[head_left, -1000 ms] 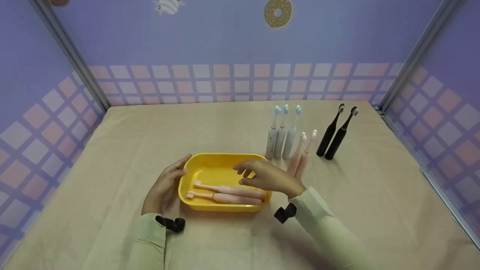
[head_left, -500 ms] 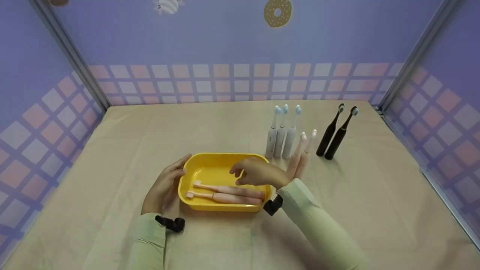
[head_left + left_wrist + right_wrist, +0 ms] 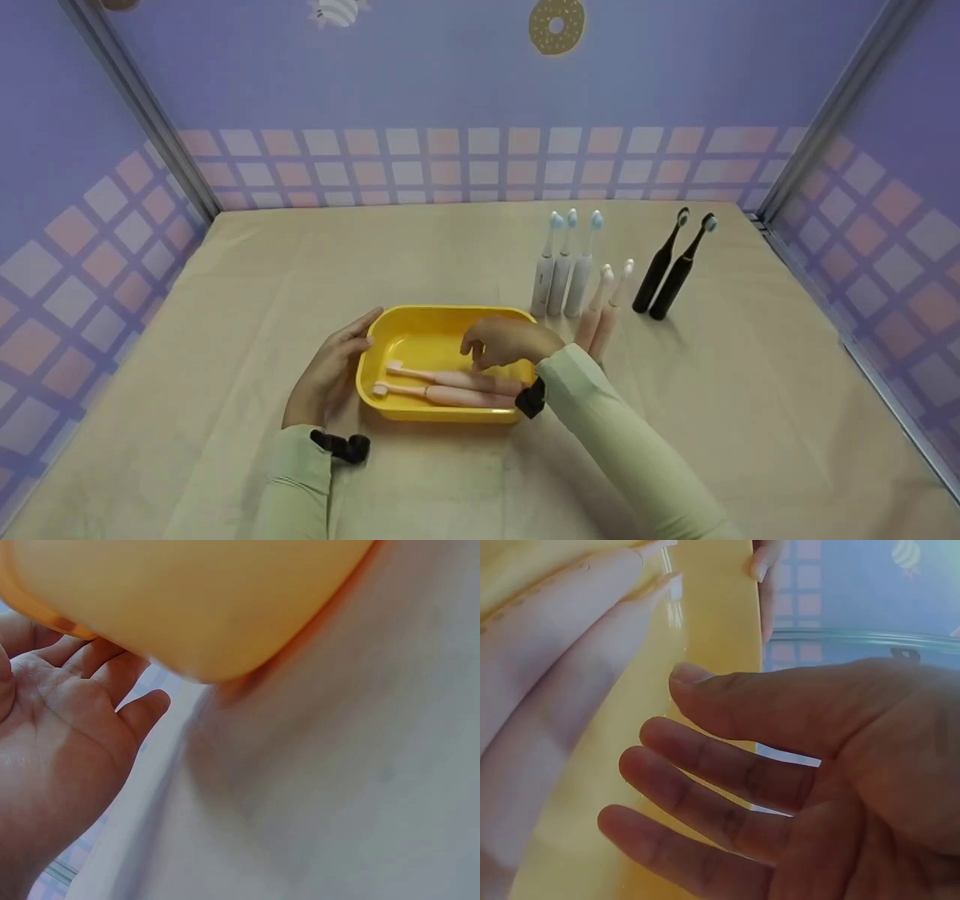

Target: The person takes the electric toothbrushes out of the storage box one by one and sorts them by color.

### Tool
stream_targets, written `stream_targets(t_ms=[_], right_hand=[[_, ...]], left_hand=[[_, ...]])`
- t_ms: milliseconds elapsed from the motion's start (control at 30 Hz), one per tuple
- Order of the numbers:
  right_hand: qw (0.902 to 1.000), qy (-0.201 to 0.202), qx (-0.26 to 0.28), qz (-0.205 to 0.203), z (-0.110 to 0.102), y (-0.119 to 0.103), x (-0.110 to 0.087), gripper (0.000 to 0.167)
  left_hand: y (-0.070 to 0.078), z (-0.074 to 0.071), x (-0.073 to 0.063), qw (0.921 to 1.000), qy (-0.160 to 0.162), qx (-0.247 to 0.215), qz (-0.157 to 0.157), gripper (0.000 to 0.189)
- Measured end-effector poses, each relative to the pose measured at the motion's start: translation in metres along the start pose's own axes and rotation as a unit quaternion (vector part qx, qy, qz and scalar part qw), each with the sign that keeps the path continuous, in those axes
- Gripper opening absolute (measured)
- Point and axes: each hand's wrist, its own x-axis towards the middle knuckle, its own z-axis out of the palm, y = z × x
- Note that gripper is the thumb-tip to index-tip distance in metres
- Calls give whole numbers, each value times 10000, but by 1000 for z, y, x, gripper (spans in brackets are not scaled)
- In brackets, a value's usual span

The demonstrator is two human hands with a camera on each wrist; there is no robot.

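Note:
A yellow plastic tray (image 3: pixel 435 414) stands on the cloth-covered table. My left hand (image 3: pixel 328 371) holds its left end, thumb at the rim and fingers against the outer wall; the left wrist view has this palm (image 3: pixel 64 727) beside the tray wall. Inside, two pink electric toothbrushes (image 3: pixel 469 397) lie side by side, heads to the left. Over the tray's right half hovers my right hand (image 3: pixel 510 342), fingers loosely bent. In the right wrist view its fingers (image 3: pixel 697 814) hold nothing and are apart from the toothbrushes (image 3: pixel 555 682).
Behind the tray to the right, several electric toothbrushes stand upright: white ones (image 3: pixel 561 281) with blue heads, two pink ones (image 3: pixel 600 319) partly behind my right forearm, and two black ones (image 3: pixel 671 277). Patterned panels (image 3: pixel 450 165) wall in the table (image 3: pixel 360 262).
My right hand has shifted slightly left, and its wrist and forearm have moved left and up over the tray's right end. The left hand, tray and toothbrushes have stayed put.

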Motion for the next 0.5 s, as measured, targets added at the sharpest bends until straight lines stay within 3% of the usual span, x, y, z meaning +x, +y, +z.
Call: stream_targets(t_ms=[500], right_hand=[[9942,-910,233,515,2,5,7,34]], left_hand=[[-1,0,-1,9999,-87,-42,31,58]])
